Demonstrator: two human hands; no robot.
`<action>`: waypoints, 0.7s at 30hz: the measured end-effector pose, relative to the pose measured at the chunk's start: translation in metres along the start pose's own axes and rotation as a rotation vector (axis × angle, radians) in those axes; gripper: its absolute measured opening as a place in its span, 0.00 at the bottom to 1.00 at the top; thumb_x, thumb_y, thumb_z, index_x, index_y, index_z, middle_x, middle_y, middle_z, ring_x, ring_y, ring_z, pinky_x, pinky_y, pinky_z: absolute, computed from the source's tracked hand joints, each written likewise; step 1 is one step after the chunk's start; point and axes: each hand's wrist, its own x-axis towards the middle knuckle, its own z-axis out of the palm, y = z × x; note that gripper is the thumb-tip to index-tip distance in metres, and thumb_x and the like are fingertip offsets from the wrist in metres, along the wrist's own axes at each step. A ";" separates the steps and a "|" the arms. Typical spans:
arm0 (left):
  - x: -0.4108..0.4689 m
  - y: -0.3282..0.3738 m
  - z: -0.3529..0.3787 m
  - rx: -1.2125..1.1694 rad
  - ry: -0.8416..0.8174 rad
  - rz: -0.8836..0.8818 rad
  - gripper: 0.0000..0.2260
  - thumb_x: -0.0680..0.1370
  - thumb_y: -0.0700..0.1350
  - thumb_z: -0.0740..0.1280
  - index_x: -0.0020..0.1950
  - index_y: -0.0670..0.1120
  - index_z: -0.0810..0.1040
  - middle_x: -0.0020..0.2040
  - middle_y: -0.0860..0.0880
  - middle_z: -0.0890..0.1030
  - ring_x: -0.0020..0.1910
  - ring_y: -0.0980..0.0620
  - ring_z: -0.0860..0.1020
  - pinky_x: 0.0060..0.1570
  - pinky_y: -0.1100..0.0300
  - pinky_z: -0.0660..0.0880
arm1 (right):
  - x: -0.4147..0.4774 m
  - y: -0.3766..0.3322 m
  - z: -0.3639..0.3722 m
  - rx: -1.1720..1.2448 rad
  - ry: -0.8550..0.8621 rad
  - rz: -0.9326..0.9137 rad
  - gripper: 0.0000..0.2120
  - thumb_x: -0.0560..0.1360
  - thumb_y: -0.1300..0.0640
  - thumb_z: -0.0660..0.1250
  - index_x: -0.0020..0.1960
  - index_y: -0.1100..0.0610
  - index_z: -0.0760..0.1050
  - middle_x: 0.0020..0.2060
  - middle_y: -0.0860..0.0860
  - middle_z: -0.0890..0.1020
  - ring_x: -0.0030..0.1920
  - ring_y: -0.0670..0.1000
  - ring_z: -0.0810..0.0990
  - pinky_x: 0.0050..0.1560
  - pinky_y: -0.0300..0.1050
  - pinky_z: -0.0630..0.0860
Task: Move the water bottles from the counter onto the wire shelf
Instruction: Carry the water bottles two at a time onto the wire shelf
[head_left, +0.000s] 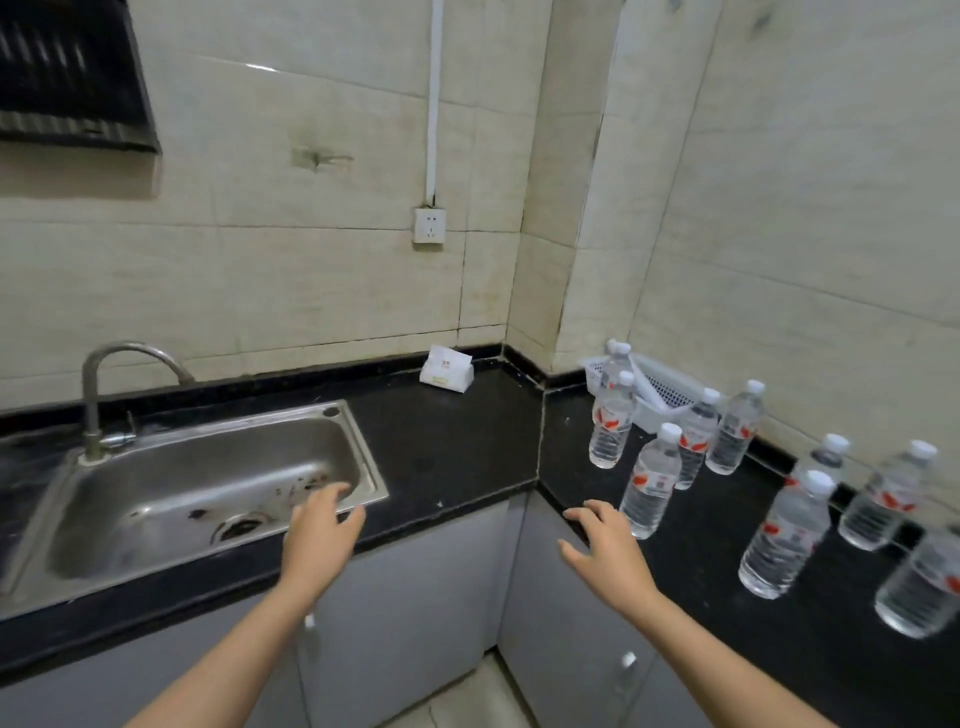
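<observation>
Several clear water bottles with white caps and red-and-white labels stand upright on the black counter (457, 441) along its right arm. The nearest bottle (650, 480) is just right of my right hand (608, 551), which hovers over the counter's front edge with fingers spread, holding nothing. Another bottle (787, 535) stands further right, and one (613, 421) stands nearer the corner. My left hand (322, 530) is open over the counter edge beside the sink. No wire shelf is visible in this view.
A steel sink (208, 483) with a curved tap (93, 400) fills the counter's left part. A white tissue pack (445, 370) lies by the back wall. A white plastic basket (660, 389) sits in the right corner. Grey cabinet doors (415, 597) run below.
</observation>
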 end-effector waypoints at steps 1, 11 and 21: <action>0.013 0.005 0.014 -0.015 -0.038 0.013 0.16 0.76 0.42 0.64 0.63 0.40 0.73 0.64 0.40 0.75 0.64 0.40 0.70 0.62 0.49 0.66 | 0.005 0.006 0.002 0.007 0.004 0.039 0.21 0.75 0.52 0.63 0.67 0.56 0.68 0.67 0.53 0.67 0.70 0.51 0.62 0.67 0.43 0.63; 0.090 0.070 0.164 -0.043 -0.377 0.121 0.17 0.76 0.44 0.63 0.65 0.42 0.71 0.65 0.42 0.74 0.64 0.41 0.69 0.62 0.50 0.67 | 0.058 0.097 0.002 0.142 0.194 0.449 0.22 0.73 0.55 0.66 0.66 0.57 0.68 0.63 0.56 0.70 0.65 0.54 0.66 0.63 0.43 0.64; 0.181 0.150 0.272 0.013 -0.460 0.222 0.19 0.76 0.44 0.64 0.66 0.43 0.70 0.65 0.42 0.74 0.65 0.42 0.69 0.62 0.51 0.67 | 0.156 0.163 0.020 0.551 0.551 0.647 0.43 0.62 0.57 0.78 0.70 0.58 0.58 0.64 0.58 0.67 0.64 0.57 0.70 0.64 0.52 0.70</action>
